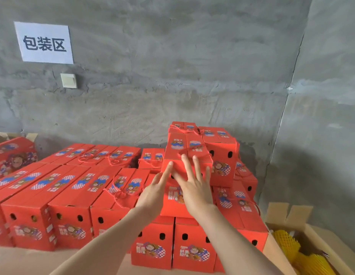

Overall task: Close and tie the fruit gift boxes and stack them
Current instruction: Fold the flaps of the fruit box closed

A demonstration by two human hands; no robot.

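A closed red fruit gift box [184, 147] with a red cord tied over its lid sits on top of the tall stack at centre right. My left hand [155, 192] reaches up with straight fingers, its fingertips touching the box's near face. My right hand [194, 187] lies flat with spread fingers against the same face. Neither hand grips anything. More tied red boxes [220, 153] stand beside and below it in the stack.
Rows of closed red gift boxes [59, 187] cover the floor to the left, one layer high. An open cardboard carton [315, 233] with yellow foam fruit nets [285, 243] stands at the lower right. A grey concrete wall with a paper sign [43, 42] lies behind.
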